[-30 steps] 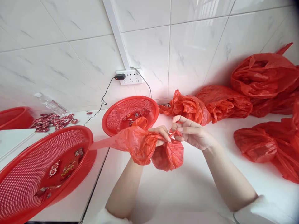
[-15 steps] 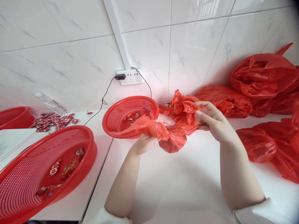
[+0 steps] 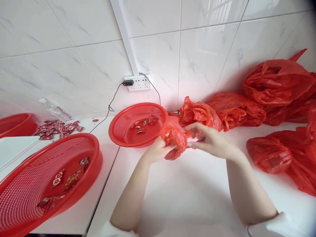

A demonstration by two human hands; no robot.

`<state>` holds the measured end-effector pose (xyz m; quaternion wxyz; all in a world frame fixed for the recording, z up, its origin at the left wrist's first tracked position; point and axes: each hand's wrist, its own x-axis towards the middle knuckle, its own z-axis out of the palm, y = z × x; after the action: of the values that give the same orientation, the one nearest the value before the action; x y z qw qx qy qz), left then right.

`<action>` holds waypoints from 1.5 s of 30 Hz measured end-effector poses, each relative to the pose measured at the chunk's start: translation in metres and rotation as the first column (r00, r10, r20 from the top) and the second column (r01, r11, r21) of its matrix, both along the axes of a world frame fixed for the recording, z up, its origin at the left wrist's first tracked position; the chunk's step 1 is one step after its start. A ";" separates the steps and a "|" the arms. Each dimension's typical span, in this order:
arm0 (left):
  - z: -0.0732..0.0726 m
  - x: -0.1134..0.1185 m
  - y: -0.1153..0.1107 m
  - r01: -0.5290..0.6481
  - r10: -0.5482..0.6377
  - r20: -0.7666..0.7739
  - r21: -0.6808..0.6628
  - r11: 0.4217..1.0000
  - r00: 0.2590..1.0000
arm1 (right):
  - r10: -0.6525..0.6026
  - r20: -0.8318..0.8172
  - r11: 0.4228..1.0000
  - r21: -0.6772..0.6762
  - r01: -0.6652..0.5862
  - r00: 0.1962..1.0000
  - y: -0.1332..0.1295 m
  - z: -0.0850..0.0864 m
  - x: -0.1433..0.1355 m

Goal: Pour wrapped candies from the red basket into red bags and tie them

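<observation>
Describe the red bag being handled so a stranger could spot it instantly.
On the white table, find the red basket below the wall socket. Just right of it is a small crumpled red plastic bag gripped by the left hand, with the right hand close beside it. Unlike the other red bags further right, this one is held in a hand.

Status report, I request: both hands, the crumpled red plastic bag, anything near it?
Left hand holding crumpled red plastic bag. Right hand at bag's right edge, grip unclear. Round red perforated plastic basket close beyond left hand, small red packets inside.
</observation>
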<state>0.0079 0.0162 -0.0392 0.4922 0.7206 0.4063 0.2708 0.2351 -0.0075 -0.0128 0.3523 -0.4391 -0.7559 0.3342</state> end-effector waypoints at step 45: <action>0.024 -0.006 -0.012 0.047 0.013 -0.374 0.149 0.988 0.927 | -0.369 0.599 0.869 -0.048 0.492 0.711 0.072 -0.084 0.003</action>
<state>0.0016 0.0046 -0.0153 0.3503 0.7987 0.4639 0.1551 0.2386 0.0650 -0.0968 0.1303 -0.7169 -0.6634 0.1705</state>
